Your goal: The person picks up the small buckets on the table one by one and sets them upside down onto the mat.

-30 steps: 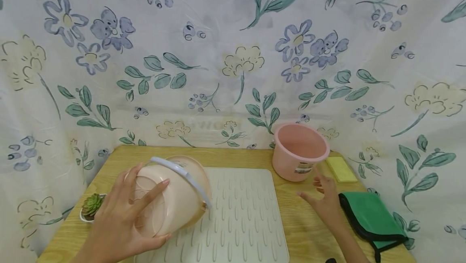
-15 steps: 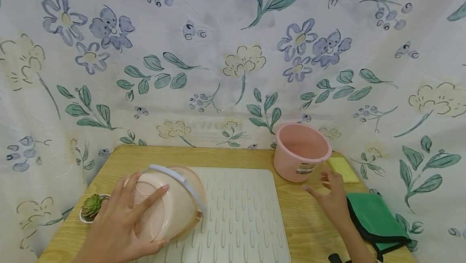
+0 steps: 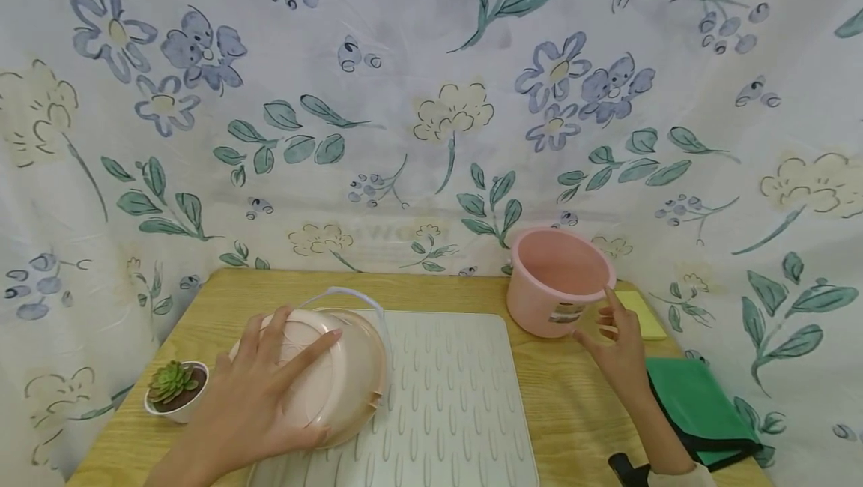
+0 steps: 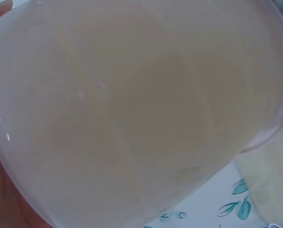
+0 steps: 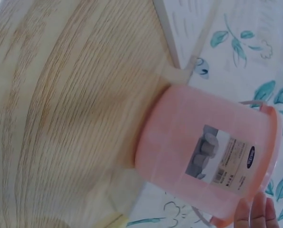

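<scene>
A pale cream bucket (image 3: 360, 382) lies tipped over the left part of a white ribbed mat, its base toward me. My left hand (image 3: 252, 389) grips it by the base, fingers spread over the top and thumb below. Its pale handle (image 3: 357, 294) stands up behind it. In the left wrist view the cream bucket (image 4: 146, 118) fills nearly everything. A pink bucket (image 3: 539, 307) with a printed label (image 5: 222, 159) stands upright at the back right. My right hand (image 3: 620, 352) is at its right side, fingertips at the rim; whether they touch it I cannot tell.
The white ribbed mat (image 3: 458, 389) covers the middle of the wooden table (image 3: 566, 412). A potted succulent (image 3: 174, 389) stands left of my left hand. A yellow cloth or sponge (image 3: 640, 315) and a green cloth with black edging (image 3: 701, 397) lie at right. A patterned curtain (image 3: 431, 195) hangs behind.
My left hand has turned the cream bucket so its base faces me more, and its handle has swung up. My right hand has moved up and slightly right, to the pink bucket's rim.
</scene>
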{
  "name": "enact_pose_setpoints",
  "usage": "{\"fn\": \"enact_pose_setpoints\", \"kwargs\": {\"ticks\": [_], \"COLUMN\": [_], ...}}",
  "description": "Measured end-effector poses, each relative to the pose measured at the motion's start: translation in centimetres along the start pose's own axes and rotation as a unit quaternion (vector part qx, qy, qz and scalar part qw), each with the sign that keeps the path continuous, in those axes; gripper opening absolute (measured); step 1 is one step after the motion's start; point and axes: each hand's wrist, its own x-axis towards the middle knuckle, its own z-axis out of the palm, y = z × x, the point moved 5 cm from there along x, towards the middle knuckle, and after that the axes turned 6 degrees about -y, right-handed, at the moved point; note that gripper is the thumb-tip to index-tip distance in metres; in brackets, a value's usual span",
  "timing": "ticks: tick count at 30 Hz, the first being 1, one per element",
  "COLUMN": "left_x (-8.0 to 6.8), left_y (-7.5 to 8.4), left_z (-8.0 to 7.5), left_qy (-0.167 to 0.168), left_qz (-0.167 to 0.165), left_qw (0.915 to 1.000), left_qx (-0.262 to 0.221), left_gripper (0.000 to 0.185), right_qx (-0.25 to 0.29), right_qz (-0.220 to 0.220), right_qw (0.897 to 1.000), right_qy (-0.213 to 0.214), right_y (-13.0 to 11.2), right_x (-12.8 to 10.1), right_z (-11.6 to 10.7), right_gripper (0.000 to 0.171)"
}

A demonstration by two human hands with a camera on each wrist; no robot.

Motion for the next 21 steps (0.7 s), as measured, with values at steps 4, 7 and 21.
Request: {"fn": "enact_pose_setpoints", "kwargs": {"ticks": [4, 7, 21], "left_x": [0.8, 1.3, 3.6], "left_y": [-0.1, -0.2, -0.4], "left_z": [0.2, 0.3, 1.3], "left_qy": [-0.023, -0.033, -0.078], "left_qz": [-0.007, -0.01, -0.009], "left_qw": [0.9997, 0.9994, 0.9967], "left_qx": [0.008, 0.004, -0.02], "left_gripper": [0.097, 0.098, 0.099], "right_qx": [0.009, 0.016, 0.037], "right_qz": [0.015, 0.027, 0.146], "right_qw": [1.0, 0.999, 0.988], "right_qy": [0.001, 0.001, -0.029], "right_y": [0.2, 0.3, 2.1], "right_x": [0.2, 0.3, 1.8], "right_z": [0.2, 0.2, 0.0], "right_gripper": [0.087, 0.085, 0.083]}}
